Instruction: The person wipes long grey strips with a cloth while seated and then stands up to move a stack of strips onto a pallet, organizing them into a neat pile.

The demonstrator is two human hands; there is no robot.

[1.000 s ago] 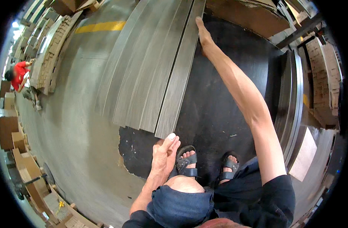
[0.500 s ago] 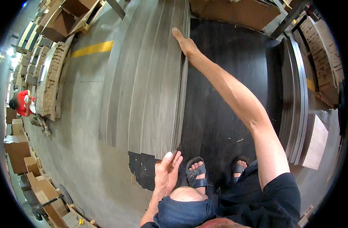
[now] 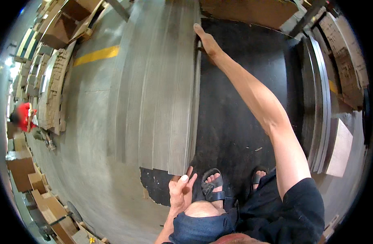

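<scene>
Long grey wood-grain planks (image 3: 160, 101) lie side by side, overlapping in steps, and run away from me. My right hand (image 3: 209, 44) reaches to their far right edge, thumb stretched along the top and the other fingers partly hidden at the edge. At the near right corner my left hand (image 3: 181, 193) holds the plank ends, thumb raised and fingers around the corner, some of them hidden beneath. How many planks the hands grip cannot be made out.
Black matting (image 3: 239, 105) lies right of the planks, under my sandalled feet. More long boards (image 3: 316, 105) stand at the right beside a pale block (image 3: 338, 148). A person in red (image 3: 26, 116) sits far left by a stacked pallet (image 3: 52, 93). A cardboard box (image 3: 251, 14) is ahead.
The plank ends have shifted slightly toward me and to the right, with my left hand following. My right hand has moved a little farther away and to the right.
</scene>
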